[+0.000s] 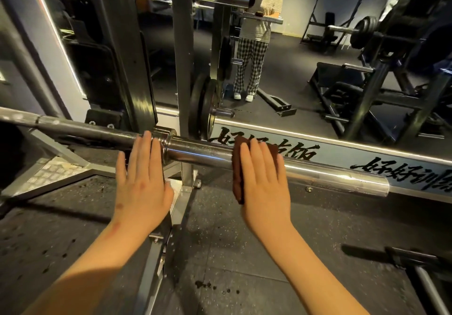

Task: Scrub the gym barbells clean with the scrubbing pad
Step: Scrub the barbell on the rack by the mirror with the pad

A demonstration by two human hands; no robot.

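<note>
A steel barbell [200, 154] runs across the view from the left edge to its free sleeve end at the right. A dark brown scrubbing pad [238, 180] is draped over the shiny sleeve. My right hand [265, 180] lies flat on the pad, fingers stretched out, pressing it against the sleeve. My left hand [143, 180] rests flat with fingers extended on the bar beside the collar [165, 135], holding nothing.
The bar rests on a grey rack upright [183, 58]. Black weight plates [204, 109] hang on a peg behind it. A wall mirror [305, 53] reflects a person and gym machines. Another bar [420, 258] lies on the speckled rubber floor at lower right.
</note>
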